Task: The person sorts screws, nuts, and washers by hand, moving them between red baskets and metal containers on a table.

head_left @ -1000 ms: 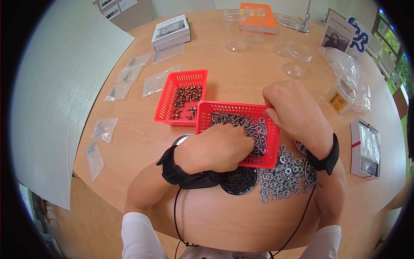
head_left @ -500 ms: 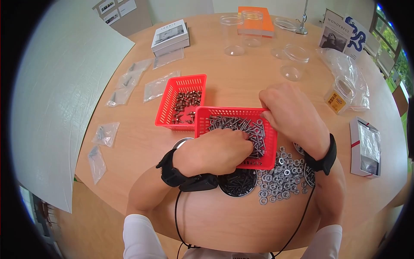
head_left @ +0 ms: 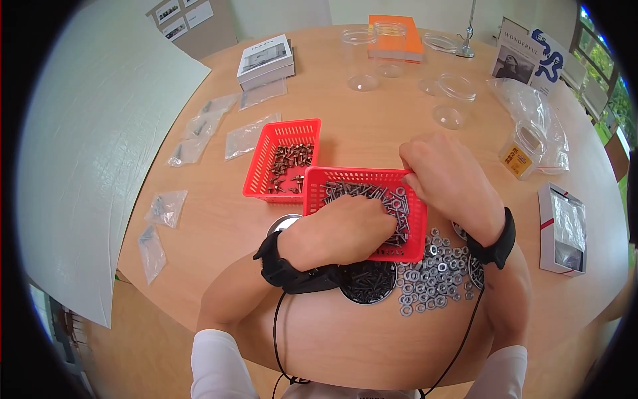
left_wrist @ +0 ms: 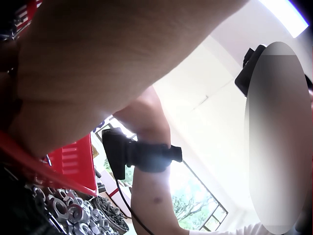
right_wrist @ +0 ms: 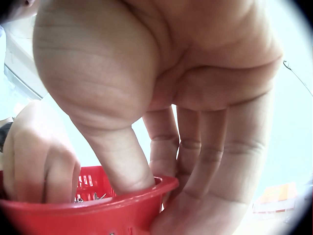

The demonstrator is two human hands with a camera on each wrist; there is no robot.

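Observation:
My right hand (head_left: 455,186) grips the far right corner of a red plastic basket (head_left: 420,233). In the right wrist view the thumb goes inside the rim and the other fingers lie along the outer wall. The basket holds silver screws (head_left: 355,191) with a few nuts among them. My left hand (head_left: 342,229) reaches down into the screws, knuckles up; its fingertips are hidden, and I cannot tell whether they pinch anything. Under the basket's near side sits a round dish of dark screws (head_left: 369,282). Loose hex nuts (head_left: 435,279) lie beside it.
A second red basket (head_left: 256,159) with bronze-coloured screws stands at the left. Small plastic bags (head_left: 166,209) lie further left. Clear jars (head_left: 359,60), books (head_left: 266,60) and an orange box (head_left: 405,40) stand at the back. An open white box (head_left: 563,226) and a yellow-labelled container (head_left: 518,158) are right.
My left hand shifts slightly to the right within the basket. The right hand keeps its hold on the rim. The whole head view has tilted a little.

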